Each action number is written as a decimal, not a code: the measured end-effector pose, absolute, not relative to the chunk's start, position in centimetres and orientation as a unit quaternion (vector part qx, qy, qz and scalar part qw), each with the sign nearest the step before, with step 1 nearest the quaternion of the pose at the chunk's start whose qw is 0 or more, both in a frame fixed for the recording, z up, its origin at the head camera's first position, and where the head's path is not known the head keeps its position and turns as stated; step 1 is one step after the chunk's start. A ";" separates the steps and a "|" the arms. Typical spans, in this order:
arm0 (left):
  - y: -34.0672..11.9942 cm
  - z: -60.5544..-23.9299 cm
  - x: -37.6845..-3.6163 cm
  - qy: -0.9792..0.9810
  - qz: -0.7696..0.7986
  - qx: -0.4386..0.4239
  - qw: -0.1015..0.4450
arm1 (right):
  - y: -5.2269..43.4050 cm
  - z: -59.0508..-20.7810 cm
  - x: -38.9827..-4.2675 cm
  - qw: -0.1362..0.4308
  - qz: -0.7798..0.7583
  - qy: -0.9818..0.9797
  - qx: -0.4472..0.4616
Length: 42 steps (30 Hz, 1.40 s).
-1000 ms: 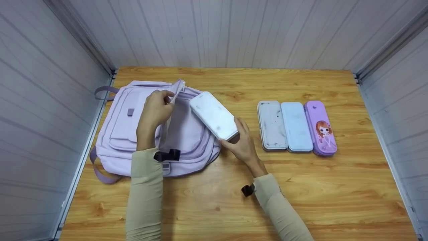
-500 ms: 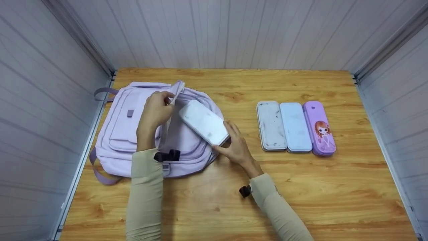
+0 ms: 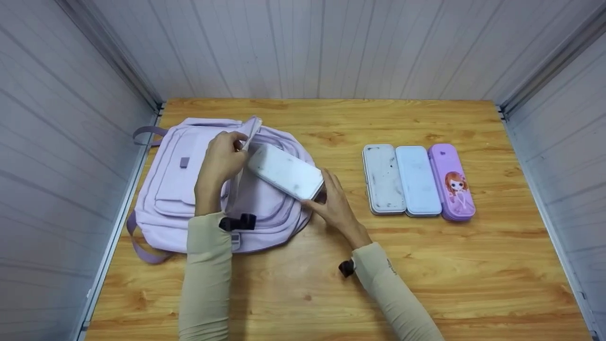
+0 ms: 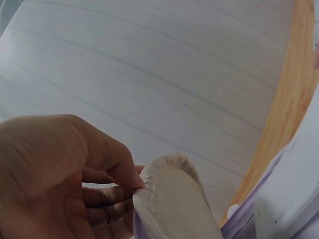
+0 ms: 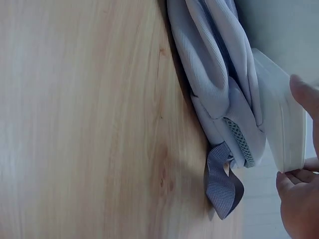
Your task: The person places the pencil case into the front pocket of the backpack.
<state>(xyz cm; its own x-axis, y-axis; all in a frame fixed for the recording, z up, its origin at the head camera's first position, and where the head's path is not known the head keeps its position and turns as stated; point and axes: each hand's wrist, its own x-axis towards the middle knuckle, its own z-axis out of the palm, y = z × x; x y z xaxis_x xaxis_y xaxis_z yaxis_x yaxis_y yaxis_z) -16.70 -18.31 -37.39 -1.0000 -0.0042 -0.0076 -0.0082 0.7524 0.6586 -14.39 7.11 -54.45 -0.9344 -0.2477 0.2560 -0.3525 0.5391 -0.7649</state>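
Observation:
A lilac backpack (image 3: 175, 189) lies on the table at the left, its main compartment unzipped. My left hand (image 3: 220, 158) pinches the edge of the opening flap (image 4: 177, 199) between thumb and fingers and holds it raised. In my right hand (image 3: 336, 206) is a white pencil case (image 3: 286, 173), gripped at its near right end by thumb and fingers. The case slants over the opening, its far left end beside the raised flap. In the right wrist view the white case (image 5: 284, 119) stands above the side of the backpack (image 5: 204, 64).
To the right three cases lie side by side: a scuffed grey-white one (image 3: 384, 180), a pale blue one (image 3: 418, 180) and a purple one (image 3: 445, 163) with a cartoon girl. Pale panels (image 3: 303, 47) wall the wooden table (image 3: 303, 293) at the back and sides.
My right hand has carried the white case left, over the backpack opening, and the case has turned closer to level across the view. My left hand keeps holding the flap in nearly the same place.

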 end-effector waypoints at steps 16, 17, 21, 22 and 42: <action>-18.2 -37.7 -16.6 0.935 0.355 -0.008 0.016 | 5.1 -54.6 -16.5 0.047 0.478 -0.864 0.150; -18.2 -37.7 -16.6 0.934 0.356 -0.007 0.016 | 4.9 -54.6 -16.7 0.051 0.477 -0.864 0.154; -18.2 -37.7 -16.6 0.934 0.356 -0.002 0.016 | 4.0 -54.8 -17.0 0.072 0.466 -0.866 0.165; -18.2 -37.6 -16.6 0.935 0.356 0.000 0.016 | 3.8 -54.8 -17.0 0.076 0.462 -0.868 0.165; -18.0 -37.9 -16.4 0.933 0.359 0.003 0.013 | 1.0 -54.6 -18.3 0.052 0.442 -0.877 0.183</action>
<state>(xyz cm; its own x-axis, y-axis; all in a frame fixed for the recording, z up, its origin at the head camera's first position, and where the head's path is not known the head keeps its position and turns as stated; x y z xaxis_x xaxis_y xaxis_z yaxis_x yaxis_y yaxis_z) -16.44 -17.99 -37.95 -0.9996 0.0145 -0.0230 -0.0046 0.7420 0.6704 -18.31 0.98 -54.56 -0.9277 -0.2752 0.2523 -0.3665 0.5427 -0.7557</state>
